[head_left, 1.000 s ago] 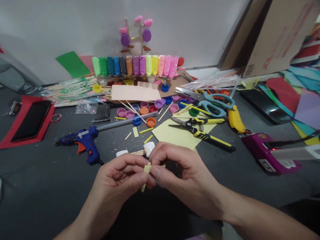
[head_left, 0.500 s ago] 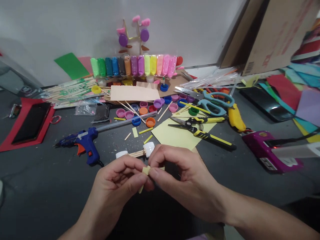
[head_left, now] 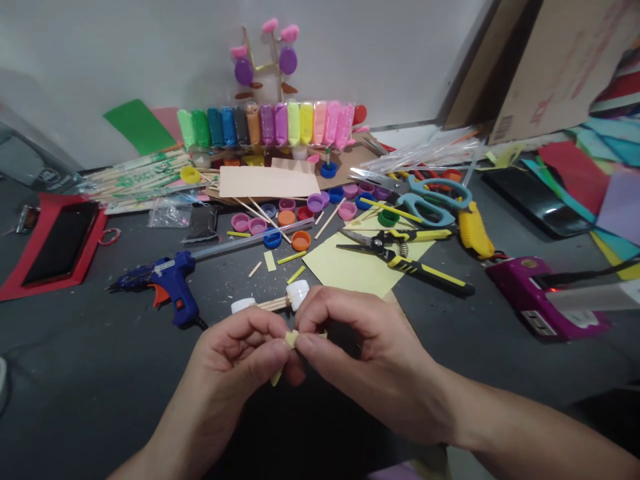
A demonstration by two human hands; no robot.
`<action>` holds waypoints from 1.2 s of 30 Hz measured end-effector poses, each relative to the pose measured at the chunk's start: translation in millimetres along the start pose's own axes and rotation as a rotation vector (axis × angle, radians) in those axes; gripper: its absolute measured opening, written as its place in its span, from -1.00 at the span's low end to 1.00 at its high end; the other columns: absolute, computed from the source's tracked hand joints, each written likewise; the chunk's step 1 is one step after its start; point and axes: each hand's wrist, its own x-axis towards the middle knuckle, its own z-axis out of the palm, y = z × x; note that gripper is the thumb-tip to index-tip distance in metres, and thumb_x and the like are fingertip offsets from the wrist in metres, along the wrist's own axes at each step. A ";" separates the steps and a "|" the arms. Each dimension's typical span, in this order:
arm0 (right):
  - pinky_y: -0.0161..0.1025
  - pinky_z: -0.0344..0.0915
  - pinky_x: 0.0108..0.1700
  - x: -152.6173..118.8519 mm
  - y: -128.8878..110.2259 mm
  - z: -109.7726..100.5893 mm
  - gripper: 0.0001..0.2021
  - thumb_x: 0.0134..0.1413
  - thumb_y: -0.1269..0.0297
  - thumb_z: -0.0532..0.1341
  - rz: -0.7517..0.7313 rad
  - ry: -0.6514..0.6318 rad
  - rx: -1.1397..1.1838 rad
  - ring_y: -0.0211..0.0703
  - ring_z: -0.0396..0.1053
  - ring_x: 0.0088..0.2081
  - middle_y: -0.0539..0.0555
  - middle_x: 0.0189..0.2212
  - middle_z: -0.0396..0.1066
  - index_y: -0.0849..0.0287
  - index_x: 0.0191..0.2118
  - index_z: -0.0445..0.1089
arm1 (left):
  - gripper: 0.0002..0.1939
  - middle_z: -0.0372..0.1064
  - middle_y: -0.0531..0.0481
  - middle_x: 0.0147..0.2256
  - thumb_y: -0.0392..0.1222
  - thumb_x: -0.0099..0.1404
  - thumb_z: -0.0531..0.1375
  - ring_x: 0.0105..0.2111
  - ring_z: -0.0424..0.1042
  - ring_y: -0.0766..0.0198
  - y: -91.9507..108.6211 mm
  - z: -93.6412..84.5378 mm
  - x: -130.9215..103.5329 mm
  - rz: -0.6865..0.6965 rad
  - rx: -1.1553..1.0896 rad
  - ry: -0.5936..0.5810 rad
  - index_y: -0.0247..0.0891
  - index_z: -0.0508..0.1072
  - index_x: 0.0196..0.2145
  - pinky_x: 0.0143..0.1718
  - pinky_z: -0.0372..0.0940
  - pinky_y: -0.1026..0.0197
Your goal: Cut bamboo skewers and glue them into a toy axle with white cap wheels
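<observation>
Right now both hands meet low in the middle of the view, above the dark table (head_left: 75, 373). The left hand (head_left: 235, 367) and the right hand (head_left: 370, 367) each pinch the same pale yellow strip (head_left: 289, 341), thumbs and forefingers closed together on it. Its long axis runs from about one o'clock down to seven o'clock; the upper end shows between the fingertips, the lower tip (head_left: 276, 380) pokes out below the left thumb. Most of its middle is hidden by the fingers. Just beyond the knuckles, toward twelve o'clock, lies a white-capped stick piece (head_left: 280, 301). The blue glue gun (head_left: 160, 283) lies at ten o'clock, the yellow paper sheet (head_left: 350, 270) at one o'clock, with yellow-handled pliers (head_left: 405, 257) resting on it.
</observation>
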 end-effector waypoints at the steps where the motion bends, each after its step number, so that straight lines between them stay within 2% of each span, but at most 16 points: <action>1: -0.42 0.21 -0.41 -0.5 0.4 -0.1 -0.84 0.16 0.47 0.23 -0.011 -0.002 -0.003 -0.38 0.28 -0.46 -0.10 -0.48 0.39 0.17 -0.45 0.40 | -0.93 0.50 0.11 -0.54 -0.14 0.22 0.36 -0.47 0.41 0.38 0.1 -0.1 -0.1 -0.001 -0.010 -0.006 -0.12 0.57 -0.41 -0.37 0.22 0.35; 11: -0.43 0.26 -0.30 -1.0 6.2 -1.5 -0.89 0.23 0.45 0.24 -0.198 0.006 -0.023 -0.38 0.32 -0.38 -0.06 -0.44 0.42 0.21 -0.36 0.40 | -0.89 0.49 0.12 -0.57 -0.16 0.22 0.37 -0.51 0.40 0.43 1.4 0.4 -0.1 -0.001 -0.074 -0.024 -0.18 0.57 -0.44 -0.40 0.23 0.41; 14: -0.40 0.29 -0.29 -0.1 7.9 -3.3 -0.96 0.23 0.46 0.24 -0.261 0.006 -0.046 -0.35 0.35 -0.36 -0.02 -0.41 0.45 0.23 -0.21 0.43 | -0.88 0.47 0.11 -0.58 -0.16 0.20 0.38 -0.53 0.39 0.43 3.1 0.9 0.6 -0.011 -0.080 -0.025 -0.20 0.57 -0.46 -0.42 0.22 0.40; 17: -0.35 0.34 -0.21 1.2 9.6 -5.6 -0.83 0.24 0.48 0.24 -0.393 -0.005 -0.067 -0.30 0.40 -0.29 0.04 -0.34 0.50 0.24 -0.06 0.43 | -0.88 0.47 0.11 -0.59 -0.15 0.19 0.38 -0.54 0.38 0.43 4.8 1.2 0.2 -0.029 -0.049 -0.032 -0.20 0.57 -0.45 -0.43 0.22 0.40; 20: -0.38 0.35 -0.23 2.3 10.4 -7.6 -0.83 0.25 0.51 0.22 -0.462 -0.026 -0.108 -0.32 0.39 -0.30 0.06 -0.33 0.49 0.24 -0.08 0.46 | -0.85 0.47 0.11 -0.59 -0.10 0.18 0.39 -0.54 0.38 0.43 5.8 0.2 -1.0 -0.054 -0.006 -0.052 -0.20 0.58 -0.45 -0.42 0.21 0.39; 23: -0.39 0.35 -0.26 2.5 9.3 -9.3 -0.86 0.26 0.51 0.20 -0.470 -0.030 -0.150 -0.34 0.36 -0.34 0.05 -0.36 0.44 0.24 -0.14 0.49 | -0.84 0.46 0.11 -0.60 -0.09 0.18 0.38 -0.54 0.37 0.43 6.7 -1.5 -1.3 -0.078 0.019 -0.053 -0.19 0.57 -0.45 -0.43 0.20 0.40; 27: -0.40 0.36 -0.20 1.4 6.7 -11.3 -0.91 0.24 0.50 0.22 -0.482 -0.018 -0.178 -0.33 0.37 -0.29 0.06 -0.33 0.41 0.27 -0.22 0.49 | -0.84 0.44 0.13 -0.61 -0.10 0.22 0.35 -0.55 0.36 0.43 10.4 -2.4 -2.1 -0.060 0.093 -0.031 -0.18 0.54 -0.46 -0.43 0.21 0.41; 30: -0.36 0.37 -0.19 0.6 6.3 -13.6 -0.92 0.22 0.51 0.23 -0.502 0.011 -0.205 -0.29 0.38 -0.26 0.09 -0.29 0.40 0.28 -0.25 0.49 | -0.92 0.50 0.10 -0.47 -0.13 0.25 0.31 -0.44 0.43 0.37 14.9 -0.2 -6.8 0.073 0.248 0.111 -0.14 0.56 -0.37 -0.38 0.27 0.40; 32: -0.32 0.38 -0.18 -0.1 6.7 -15.3 -0.91 0.20 0.52 0.23 -0.527 0.040 -0.221 -0.27 0.39 -0.23 0.11 -0.26 0.40 0.28 -0.22 0.49 | -0.95 0.50 0.08 -0.36 -0.15 0.26 0.29 -0.35 0.44 0.32 16.7 3.0 -12.4 0.240 0.372 0.291 -0.10 0.57 -0.30 -0.34 0.29 0.38; 34: -0.31 0.38 -0.16 -1.5 6.8 -16.9 -0.89 0.17 0.54 0.25 -0.558 0.070 -0.235 -0.26 0.40 -0.21 0.11 -0.25 0.39 0.27 -0.19 0.48 | -0.97 0.44 0.08 -0.36 -0.16 0.27 0.28 -0.34 0.39 0.32 16.5 7.3 -19.0 0.412 0.422 0.429 -0.09 0.55 -0.33 -0.36 0.27 0.37; 36: -0.30 0.38 -0.16 -3.2 6.2 -18.2 -0.85 0.15 0.56 0.25 -0.586 0.101 -0.260 -0.25 0.39 -0.19 0.10 -0.25 0.38 0.27 -0.17 0.47 | -0.91 0.37 0.09 -0.42 -0.13 0.29 0.27 -0.42 0.31 0.33 14.8 11.8 -25.2 0.507 0.408 0.446 -0.09 0.53 -0.38 -0.44 0.19 0.34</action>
